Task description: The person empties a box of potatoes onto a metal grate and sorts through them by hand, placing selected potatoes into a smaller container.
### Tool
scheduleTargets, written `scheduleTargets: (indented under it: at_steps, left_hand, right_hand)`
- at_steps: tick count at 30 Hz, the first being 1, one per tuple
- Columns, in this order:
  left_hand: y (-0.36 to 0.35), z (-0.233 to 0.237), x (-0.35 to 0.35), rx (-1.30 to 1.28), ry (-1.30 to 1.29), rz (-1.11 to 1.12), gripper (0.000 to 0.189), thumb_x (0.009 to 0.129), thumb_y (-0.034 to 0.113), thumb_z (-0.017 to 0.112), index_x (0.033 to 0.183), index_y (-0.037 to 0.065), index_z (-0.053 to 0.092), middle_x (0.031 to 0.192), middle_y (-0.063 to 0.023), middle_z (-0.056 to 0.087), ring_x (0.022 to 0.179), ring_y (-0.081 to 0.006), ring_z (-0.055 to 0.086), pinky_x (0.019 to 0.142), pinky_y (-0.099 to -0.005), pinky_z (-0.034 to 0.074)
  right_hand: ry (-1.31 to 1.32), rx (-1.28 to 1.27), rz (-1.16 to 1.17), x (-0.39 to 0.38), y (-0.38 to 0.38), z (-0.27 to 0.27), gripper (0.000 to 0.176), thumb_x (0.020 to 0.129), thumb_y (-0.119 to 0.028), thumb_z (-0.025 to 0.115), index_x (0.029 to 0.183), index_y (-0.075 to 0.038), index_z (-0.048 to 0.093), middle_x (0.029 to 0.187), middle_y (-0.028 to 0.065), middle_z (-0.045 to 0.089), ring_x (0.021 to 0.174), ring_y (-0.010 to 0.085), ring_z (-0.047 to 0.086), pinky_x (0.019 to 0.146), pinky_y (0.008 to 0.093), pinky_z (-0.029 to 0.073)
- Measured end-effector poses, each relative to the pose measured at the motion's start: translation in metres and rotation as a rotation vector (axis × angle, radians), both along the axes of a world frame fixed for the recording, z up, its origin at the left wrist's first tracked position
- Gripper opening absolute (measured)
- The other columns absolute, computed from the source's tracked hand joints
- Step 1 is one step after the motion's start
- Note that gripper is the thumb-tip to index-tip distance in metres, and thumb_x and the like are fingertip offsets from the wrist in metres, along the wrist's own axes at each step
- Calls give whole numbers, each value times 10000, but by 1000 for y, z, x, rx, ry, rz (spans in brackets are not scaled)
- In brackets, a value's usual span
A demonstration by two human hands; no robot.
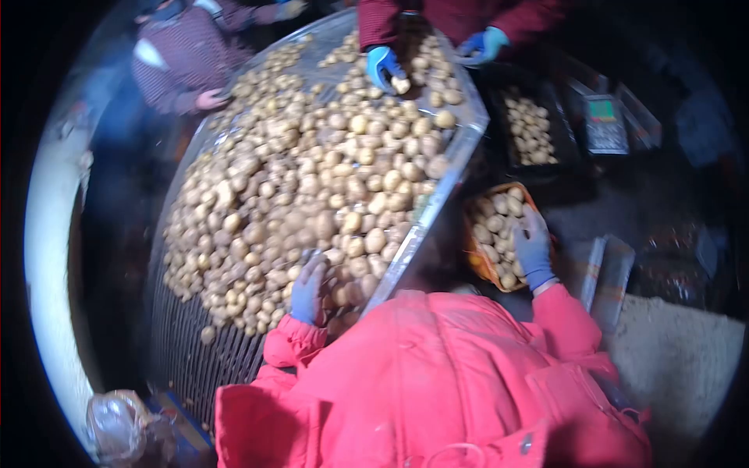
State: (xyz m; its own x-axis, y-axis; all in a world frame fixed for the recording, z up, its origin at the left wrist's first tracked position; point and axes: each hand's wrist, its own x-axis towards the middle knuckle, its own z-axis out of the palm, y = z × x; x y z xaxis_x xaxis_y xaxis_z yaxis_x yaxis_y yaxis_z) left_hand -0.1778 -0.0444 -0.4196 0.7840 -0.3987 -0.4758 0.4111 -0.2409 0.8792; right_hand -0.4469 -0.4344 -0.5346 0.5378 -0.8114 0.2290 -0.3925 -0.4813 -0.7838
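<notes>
A large heap of potatoes (304,171) lies on a metal-rimmed sorting table (425,222). My left hand (309,288), in a grey-blue glove, rests at the near edge of the heap with its fingers stretched toward the potatoes; it looks open, though slightly blurred. To the right of the table, an orange basket (477,269) is filled with potatoes (491,226). My right hand (533,249), gloved alike, lies over the basket's right side, fingers extended and touching the potatoes there. No potato shows within either hand.
Across the table, a co-worker's blue-gloved hand (385,69) holds a potato. Another person (187,58) stands at the far left. A black crate of potatoes (530,132) sits beyond the basket, beside a scale with a green display (605,117). Slats (199,355) form the table's near end.
</notes>
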Motion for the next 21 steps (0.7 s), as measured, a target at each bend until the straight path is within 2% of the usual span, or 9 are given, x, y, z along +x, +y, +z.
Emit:
scheduleTargets:
  at_steps: [5, 6, 8, 9, 11, 13, 15, 17, 21]
  left_hand:
    - [63, 14, 6, 191, -236, 163, 431, 972, 154, 617, 1360, -9, 525, 1241, -97, 615, 1094, -158, 591, 923, -283, 493]
    - [83, 16, 2, 340, -494, 83, 437, 970, 154, 618, 1357, -23, 519, 1275, -136, 601, 1168, -210, 571, 1009, -328, 453]
    - [140, 0, -8, 494, -597, 117, 532, 906, 199, 693, 1345, -41, 509, 1322, -202, 562, 1252, -304, 528, 1072, -385, 410]
    - [162, -2, -17, 684, -797, 51, 583, 875, 229, 728, 1339, -46, 508, 1334, -220, 546, 1262, -330, 518, 1072, -399, 412]
    - [188, 10, -39, 963, -878, 45, 844, 741, 406, 815, 1354, -54, 461, 1323, -293, 493, 1235, -436, 482, 1057, -486, 398]
    - [214, -2, -63, 1098, -897, -3, 921, 692, 468, 830, 1343, -59, 449, 1304, -313, 485, 1200, -465, 483, 1039, -509, 398]
    - [205, 8, -82, 851, -733, -10, 954, 637, 501, 849, 1313, -53, 470, 1236, -291, 515, 1174, -416, 511, 1001, -475, 426]
    - [166, 31, -82, 608, -605, -186, 966, 632, 492, 855, 1329, -40, 452, 1241, -237, 530, 1170, -377, 521, 970, -462, 443]
    - [137, -21, -101, 992, -754, -97, 1072, 611, 413, 883, 1441, -8, 352, 1376, -297, 393, 1246, -471, 447, 1012, -483, 438]
  right_hand:
    - [-88, -362, 658, 132, 99, 87, 361, 828, -212, 696, 1150, -60, 640, 1221, 146, 600, 1154, 337, 563, 997, 437, 455]
    - [-77, -411, 715, 146, 114, 89, 362, 824, -254, 690, 1138, -80, 648, 1233, 136, 592, 1191, 338, 535, 1014, 449, 433]
    - [40, -485, 820, 163, 137, 82, 414, 806, -382, 669, 1139, -136, 667, 1285, 119, 566, 1300, 356, 438, 1075, 523, 346]
    - [27, -487, 854, 168, 141, 79, 414, 806, -382, 669, 1139, -136, 667, 1285, 119, 566, 1300, 356, 438, 1075, 523, 346]
    - [317, -549, 797, 178, 142, 79, 449, 794, -426, 667, 1162, -167, 671, 1302, 117, 558, 1326, 355, 416, 1096, 569, 296]
    - [290, -553, 863, 191, 127, 68, 448, 784, -428, 670, 1154, -176, 677, 1295, 104, 549, 1321, 347, 423, 1092, 574, 291]
    - [220, -554, 920, 207, 110, 75, 354, 779, -347, 676, 1089, -177, 695, 1168, 99, 576, 1214, 346, 502, 1030, 560, 358]
    - [128, -626, 839, 222, 91, 72, 203, 805, -289, 672, 910, -123, 726, 1247, 135, 597, 1242, 372, 510, 1048, 499, 385]
    - [162, -661, 845, 254, 50, 73, 204, 836, -241, 653, 858, -38, 659, 1231, 158, 606, 1252, 412, 492, 1053, 502, 381]
